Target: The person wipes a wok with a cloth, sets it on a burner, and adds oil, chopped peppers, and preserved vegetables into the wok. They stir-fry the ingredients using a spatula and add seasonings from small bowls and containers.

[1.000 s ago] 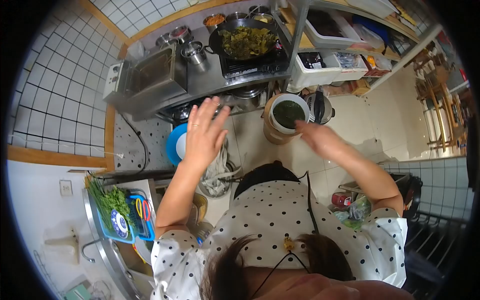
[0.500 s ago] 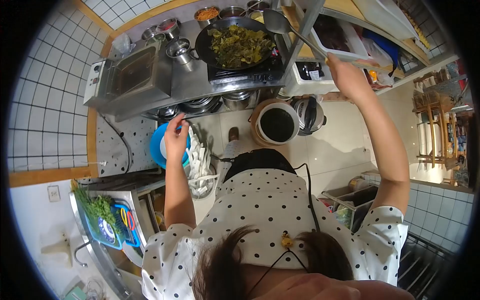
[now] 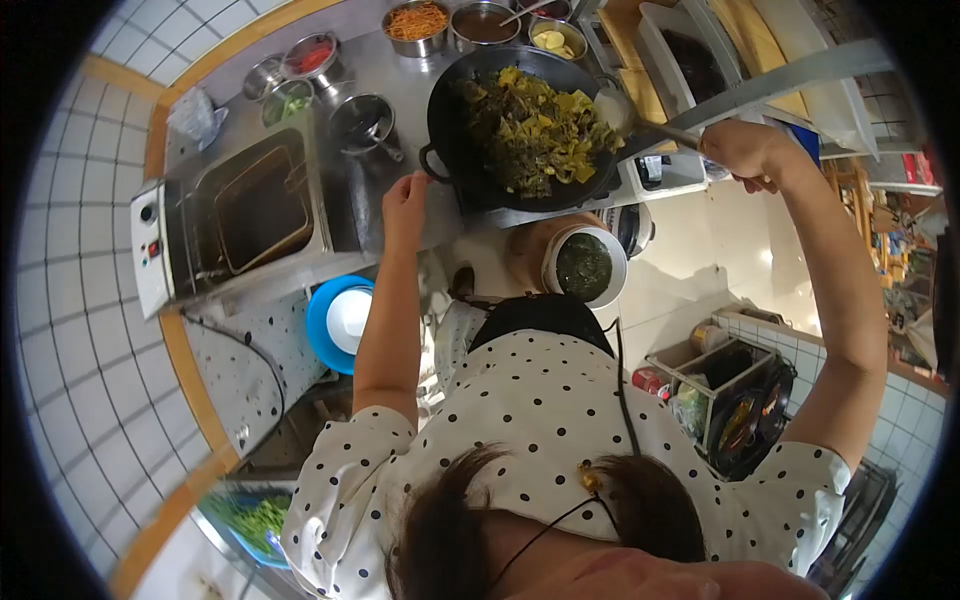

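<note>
A black wok (image 3: 445,125) full of chopped yellow-green leafy vegetables (image 3: 540,130) is on the counter. My left hand (image 3: 404,212) is closed at the wok's small loop handle on the left, with the fingertips against it. In my right hand (image 3: 742,155) is the handle of a metal spatula (image 3: 615,112). Its blade rests at the right side of the wok, against the vegetables.
Behind the wok stand metal bowls of shredded carrot (image 3: 415,25), brown sauce (image 3: 484,24) and yellow slices (image 3: 556,40). A fryer (image 3: 250,215) stands left. Below are a bucket (image 3: 612,280) and a blue basin (image 3: 322,325). A metal shelf post (image 3: 770,85) crosses at right.
My left hand has moved forward from above the basin to the wok handle. The spatula has come down from above the wok's edge into the vegetables. My view has shifted closer to the counter.
</note>
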Available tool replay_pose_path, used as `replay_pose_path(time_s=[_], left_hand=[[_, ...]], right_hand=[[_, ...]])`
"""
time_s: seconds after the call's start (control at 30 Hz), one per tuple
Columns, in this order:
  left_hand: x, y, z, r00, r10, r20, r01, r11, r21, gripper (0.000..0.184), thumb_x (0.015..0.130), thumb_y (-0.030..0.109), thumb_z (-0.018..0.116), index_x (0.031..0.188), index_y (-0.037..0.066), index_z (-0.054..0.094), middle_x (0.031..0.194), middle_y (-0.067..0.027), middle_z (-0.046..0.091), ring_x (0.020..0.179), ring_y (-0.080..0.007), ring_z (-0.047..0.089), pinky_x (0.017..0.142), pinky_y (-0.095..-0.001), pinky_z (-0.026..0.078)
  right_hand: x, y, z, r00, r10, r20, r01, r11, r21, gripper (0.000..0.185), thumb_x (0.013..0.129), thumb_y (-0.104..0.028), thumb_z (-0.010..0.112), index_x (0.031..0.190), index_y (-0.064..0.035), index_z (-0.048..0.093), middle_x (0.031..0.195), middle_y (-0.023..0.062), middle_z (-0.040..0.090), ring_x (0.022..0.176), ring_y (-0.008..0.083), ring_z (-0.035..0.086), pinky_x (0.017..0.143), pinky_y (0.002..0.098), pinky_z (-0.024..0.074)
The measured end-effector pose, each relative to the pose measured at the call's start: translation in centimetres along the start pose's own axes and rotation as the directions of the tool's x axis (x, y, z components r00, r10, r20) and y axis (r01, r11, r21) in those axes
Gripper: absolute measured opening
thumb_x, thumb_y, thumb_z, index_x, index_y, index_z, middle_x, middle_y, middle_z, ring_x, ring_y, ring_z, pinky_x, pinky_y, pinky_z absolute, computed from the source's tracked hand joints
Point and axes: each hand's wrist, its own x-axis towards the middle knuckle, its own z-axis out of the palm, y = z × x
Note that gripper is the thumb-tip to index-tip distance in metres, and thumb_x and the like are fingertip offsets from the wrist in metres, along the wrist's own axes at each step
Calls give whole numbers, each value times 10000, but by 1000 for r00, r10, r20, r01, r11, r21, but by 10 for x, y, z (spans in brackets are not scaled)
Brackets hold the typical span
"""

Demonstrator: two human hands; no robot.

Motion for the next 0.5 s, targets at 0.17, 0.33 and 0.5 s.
replay_pose_path(time_s=[0.17, 0.33, 0.5], left_hand=[[20, 17, 1, 993, -45, 110, 49, 998, -37, 301, 884, 292, 571, 815, 3, 619, 560, 43, 387, 534, -47, 315, 461, -261, 250], [27, 10, 0, 979, -66, 195, 92, 987, -129, 272, 890, 262, 561, 789, 16, 618, 543, 76, 353, 515, -28, 294, 454, -235, 217], [18, 26, -1, 964, -135, 229, 167, 978, -126, 262, 893, 255, 557, 789, 24, 624, 553, 91, 332, 514, -14, 273, 457, -225, 190]], right_hand=[[31, 6, 4, 965, -120, 235, 43, 949, 312, 192, 935, -219, 408, 982, -58, 501, 584, 69, 505, 419, 161, 514, 318, 294, 386], [61, 6, 65, 911, -365, 190, 133, 698, 703, 204, 937, -235, 432, 1042, -64, 466, 586, 27, 477, 395, 91, 430, 343, 229, 352], [133, 6, 184, 796, -550, -252, 481, 322, 816, 183, 903, -182, 518, 1042, -69, 479, 581, -3, 456, 400, 69, 399, 358, 215, 330]])
